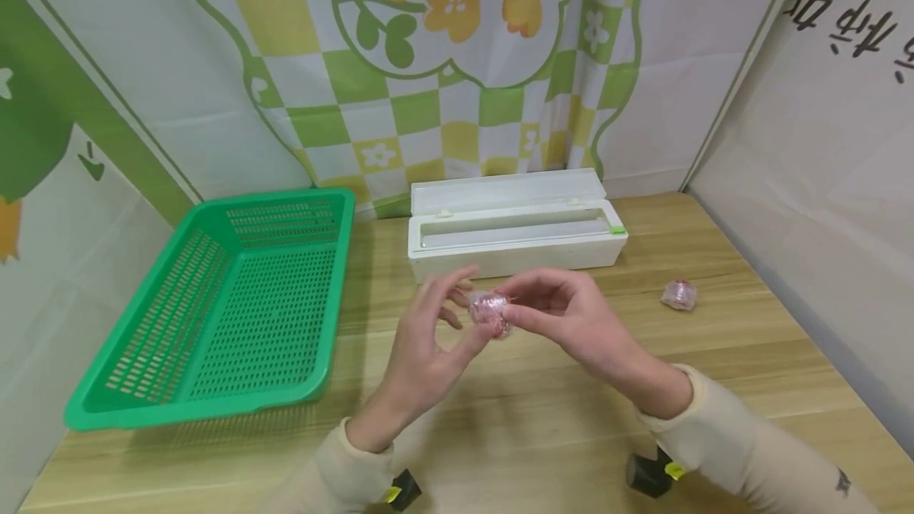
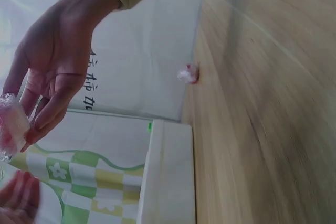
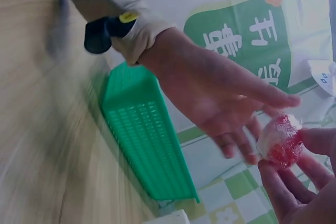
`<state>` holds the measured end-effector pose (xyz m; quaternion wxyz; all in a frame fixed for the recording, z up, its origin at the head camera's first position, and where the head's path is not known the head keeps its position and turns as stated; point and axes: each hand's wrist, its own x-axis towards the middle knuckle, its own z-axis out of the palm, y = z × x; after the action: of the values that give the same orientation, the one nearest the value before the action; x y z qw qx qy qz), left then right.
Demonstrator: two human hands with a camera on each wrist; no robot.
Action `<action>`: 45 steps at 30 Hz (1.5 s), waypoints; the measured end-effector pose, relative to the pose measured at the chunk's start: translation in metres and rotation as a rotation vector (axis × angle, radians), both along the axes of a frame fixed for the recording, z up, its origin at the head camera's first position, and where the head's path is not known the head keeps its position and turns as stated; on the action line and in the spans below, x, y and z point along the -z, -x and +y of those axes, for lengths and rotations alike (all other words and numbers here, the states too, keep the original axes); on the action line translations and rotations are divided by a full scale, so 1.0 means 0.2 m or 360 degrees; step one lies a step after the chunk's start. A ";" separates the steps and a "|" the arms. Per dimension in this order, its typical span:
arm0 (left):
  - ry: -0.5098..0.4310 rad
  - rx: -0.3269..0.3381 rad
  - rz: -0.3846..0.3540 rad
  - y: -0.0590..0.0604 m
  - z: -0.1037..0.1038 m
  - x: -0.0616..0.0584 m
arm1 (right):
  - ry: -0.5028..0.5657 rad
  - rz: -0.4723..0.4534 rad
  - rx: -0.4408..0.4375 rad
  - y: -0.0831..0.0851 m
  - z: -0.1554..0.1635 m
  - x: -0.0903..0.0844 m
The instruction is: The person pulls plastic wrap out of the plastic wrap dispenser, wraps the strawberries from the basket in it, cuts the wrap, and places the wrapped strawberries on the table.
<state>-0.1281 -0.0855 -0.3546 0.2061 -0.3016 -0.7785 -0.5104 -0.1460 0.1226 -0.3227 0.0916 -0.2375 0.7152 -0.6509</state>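
Wrapped red ball (image 1: 489, 313) held above the worktop (image 1: 543, 411), in front of the white film dispenser (image 1: 514, 232). Right hand (image 1: 564, 316) pinches it at the fingertips; left hand (image 1: 428, 339) spread loose, fingers only brushing it — a thin grip. Risk, as I judge it: slick film slips and the ball drops and rolls toward the second wrapped ball (image 1: 678, 294), or clinging film peels open — the green basket (image 1: 228, 300) stands well apart.
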 end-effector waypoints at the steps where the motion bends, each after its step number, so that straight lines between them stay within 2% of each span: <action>1: 0.0021 -0.0020 0.0143 0.01 0.00 0.00 | 0.0011 -0.0046 0.0011 0.00 0.00 0.00; 4: 0.0083 0.0008 0.0511 0.02 0.00 -0.01 | 0.0072 -0.0161 0.0003 0.00 0.00 0.00; 5: 0.0099 0.0022 0.0597 0.02 0.00 -0.01 | 0.0088 -0.0192 -0.0006 0.00 0.00 0.00; 8: 0.0126 0.0025 0.0749 0.03 0.00 -0.02 | 0.0087 -0.0202 -0.0008 0.00 -0.01 0.00; 9: 0.0118 0.0019 0.0767 0.03 0.00 -0.02 | 0.0072 -0.0153 0.0007 0.00 -0.01 0.00; 11: 0.0086 0.0008 0.0758 0.03 0.00 -0.02 | 0.0037 0.0041 0.0049 -0.01 -0.02 0.01; 15: 0.0023 -0.0027 0.0666 0.03 0.01 -0.01 | 0.0008 0.0604 0.0151 -0.03 -0.03 0.03; 17: 0.0004 -0.0037 0.0621 0.03 0.01 0.00 | 0.0028 0.0758 0.0180 -0.03 -0.04 0.04; 18: 0.0000 -0.0036 0.0613 0.03 0.01 0.00 | 0.0043 0.0778 0.0186 -0.04 -0.04 0.04; 21: 0.0004 -0.0009 0.0627 0.02 0.01 0.00 | 0.0084 0.0678 0.0218 -0.04 -0.05 0.03; 28: 0.0035 0.0008 0.0692 0.02 0.03 0.00 | 0.0271 0.0110 0.0192 -0.05 -0.06 0.02; 31: 0.0050 -0.0003 0.0689 0.01 0.03 0.00 | 0.0323 0.0012 0.0180 -0.04 -0.06 0.03; 33: 0.0053 -0.0001 0.0666 0.01 0.03 0.01 | 0.0341 0.0001 0.0179 -0.03 -0.05 0.03; 40: 0.0110 0.0043 0.0499 0.00 0.03 0.02 | 0.0321 0.0098 0.0180 -0.02 -0.04 0.04; 43: 0.0166 0.0034 0.0471 0.00 0.03 0.02 | 0.0283 0.0097 0.0193 -0.02 -0.03 0.04; 45: 0.0184 0.0027 0.0462 0.00 0.03 0.01 | 0.0240 0.0162 0.0224 -0.02 -0.03 0.04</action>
<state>-0.1280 -0.0801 -0.3569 0.2944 -0.3903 -0.7660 -0.4174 -0.1419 0.1156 -0.3317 -0.0088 -0.2257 0.6828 -0.6949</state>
